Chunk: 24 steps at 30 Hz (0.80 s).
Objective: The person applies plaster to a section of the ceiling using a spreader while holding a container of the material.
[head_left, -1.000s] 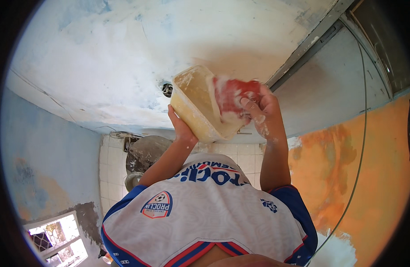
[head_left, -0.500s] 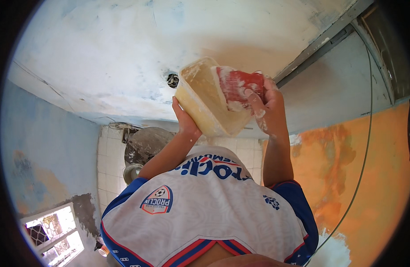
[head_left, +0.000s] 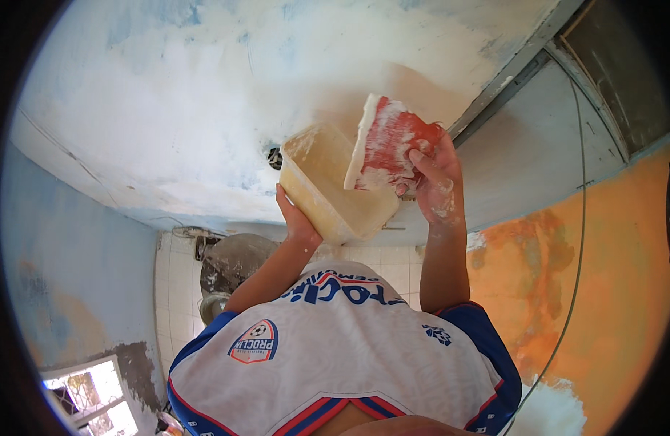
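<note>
Item: one tub (head_left: 306, 196), pale yellow, rectangular, open-mouthed, tilted, with whitish smears on its inner walls. Held out in front of the person, near the wall (head_left: 182, 87).

Item: one scraper (head_left: 400, 138), red, flat, streaked white; a thick band of white paste (head_left: 363, 138) along its left edge. Located over the right side of the tub; contact with the rim cannot be told.

Left hand (head_left: 300, 224): under the tub's near left side, thumb along the outer wall; the other fingers are hidden, so their curl cannot be told.

Right hand (head_left: 438, 178): pinching the scraper at its right end, thumb across the face; white smears on skin.

Surroundings: wiring hole (head_left: 274, 158) in the wall, just left of the tub; grey round container (head_left: 237, 263) on the tiled floor (head_left: 176, 291), below left; orange wall (head_left: 626, 254) at right.
</note>
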### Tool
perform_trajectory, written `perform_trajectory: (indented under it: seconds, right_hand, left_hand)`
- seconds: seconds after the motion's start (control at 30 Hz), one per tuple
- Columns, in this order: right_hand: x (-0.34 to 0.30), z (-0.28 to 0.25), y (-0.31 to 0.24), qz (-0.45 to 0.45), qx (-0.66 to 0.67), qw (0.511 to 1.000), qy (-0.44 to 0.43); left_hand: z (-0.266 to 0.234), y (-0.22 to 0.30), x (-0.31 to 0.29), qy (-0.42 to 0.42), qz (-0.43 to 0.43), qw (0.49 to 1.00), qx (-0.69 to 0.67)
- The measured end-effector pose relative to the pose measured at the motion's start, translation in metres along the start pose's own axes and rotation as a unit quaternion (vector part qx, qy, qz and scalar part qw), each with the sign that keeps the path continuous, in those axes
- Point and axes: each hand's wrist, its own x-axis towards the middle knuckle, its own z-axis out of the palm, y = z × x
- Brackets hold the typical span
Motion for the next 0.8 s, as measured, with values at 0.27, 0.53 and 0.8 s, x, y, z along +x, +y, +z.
perform_trajectory:
  seconds: [0.27,0.53,0.8]
  right_hand:
    - [0.020,-0.003,-0.052,-0.127,-0.067,0.989,-0.021]
    - [0.051,0.001,-0.148,-0.376,-0.135,0.916,0.040]
    - [0.092,0.005,-0.171,-0.662,-0.565,0.450,0.200]
  left_hand:
    - [-0.023,-0.006,0.014,-0.028,-0.017,0.999,-0.034]
    - [-0.045,-0.006,0.014,-0.049,-0.019,0.998,-0.030]
    - [-0.040,-0.004,0.008,-0.049,-0.022,0.998,-0.019]
